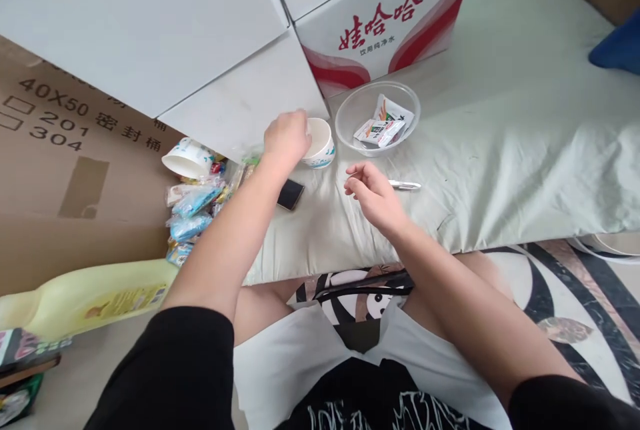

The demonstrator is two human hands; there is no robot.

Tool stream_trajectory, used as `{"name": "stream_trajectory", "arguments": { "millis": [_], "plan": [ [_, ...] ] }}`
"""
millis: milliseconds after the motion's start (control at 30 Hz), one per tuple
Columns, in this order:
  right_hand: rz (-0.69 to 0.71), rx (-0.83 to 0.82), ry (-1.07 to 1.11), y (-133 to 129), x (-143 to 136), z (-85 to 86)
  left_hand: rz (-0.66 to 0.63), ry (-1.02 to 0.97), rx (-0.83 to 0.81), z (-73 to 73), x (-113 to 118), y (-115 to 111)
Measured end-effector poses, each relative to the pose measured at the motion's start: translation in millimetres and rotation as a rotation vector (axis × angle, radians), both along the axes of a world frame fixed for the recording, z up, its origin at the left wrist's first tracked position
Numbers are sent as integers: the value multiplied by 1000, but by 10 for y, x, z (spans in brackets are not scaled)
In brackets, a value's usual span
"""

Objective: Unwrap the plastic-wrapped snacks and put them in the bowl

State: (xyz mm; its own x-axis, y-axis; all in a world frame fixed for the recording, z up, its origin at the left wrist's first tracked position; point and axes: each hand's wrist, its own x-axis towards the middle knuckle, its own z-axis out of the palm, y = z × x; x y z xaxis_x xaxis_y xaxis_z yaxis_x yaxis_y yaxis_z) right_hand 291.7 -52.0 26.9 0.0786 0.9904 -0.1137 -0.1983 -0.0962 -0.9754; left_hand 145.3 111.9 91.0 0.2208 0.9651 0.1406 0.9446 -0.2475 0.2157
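A white paper cup [320, 145] with a blue pattern stands on the pale cloth. At its left rim my left hand [287, 140] is closed, its fingers curled against the cup; the fingertips are partly hidden. My right hand [373, 193] hovers over the cloth with loosely bent fingers apart and nothing between them. Just beyond its knuckles lies a white pen [406, 185], partly covered by the hand. A clear plastic bowl [345, 125] holding several small snack packets [383, 130] sits right of the cup. Under my left forearm, a dark phone [291, 195] lies partly hidden.
White cartons [380, 30] wall off the back. At left, several wrapped snacks [193, 207] lie beside a tipped paper cup [189, 158], against a brown cardboard box [75, 150]. A yellow bottle [100, 297] lies lower left. The cloth's front edge [325, 270] runs before my knees.
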Motion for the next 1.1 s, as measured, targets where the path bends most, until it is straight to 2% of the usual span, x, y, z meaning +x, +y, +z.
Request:
{"name": "stream_trajectory", "arguments": {
  "millis": [67,167,233,300,367,433,500,567,667,767,833,933,1033,1100],
  "plan": [
    [-3,1,-11,8,18,2,19,169,-182,-99,193,170],
    [-10,7,-24,26,54,5,-78,240,-475,-204,408,290],
    [-4,4,-28,43,83,11,-157,191,-674,-189,466,326],
    [11,5,-28,60,110,13,-166,109,-787,-99,433,339],
    [21,9,-30,73,127,5,-127,2,-690,42,289,293],
    [20,6,-37,79,123,-14,-87,-120,-419,200,21,142],
    [19,2,-52,74,94,-39,-65,-198,-190,344,-353,-132],
    [29,8,-72,54,47,-63,-22,-197,-127,449,-784,-495],
    [51,8,-118,-7,-32,-83,99,-58,-173,502,-1404,-1060],
    [69,-13,-173,-91,-101,-84,388,154,-219,422,-1825,-1499],
    [87,-21,-209,-142,-142,-88,534,303,-322,310,-1950,-1688],
    [120,-17,-272,-194,-197,-117,577,395,-471,98,-1950,-1814],
    [153,-7,-324,-206,-236,-175,640,363,-451,-76,-1865,-1803],
    [169,-3,-348,-200,-244,-217,671,325,-442,-139,-1826,-1779]
  ]
}}
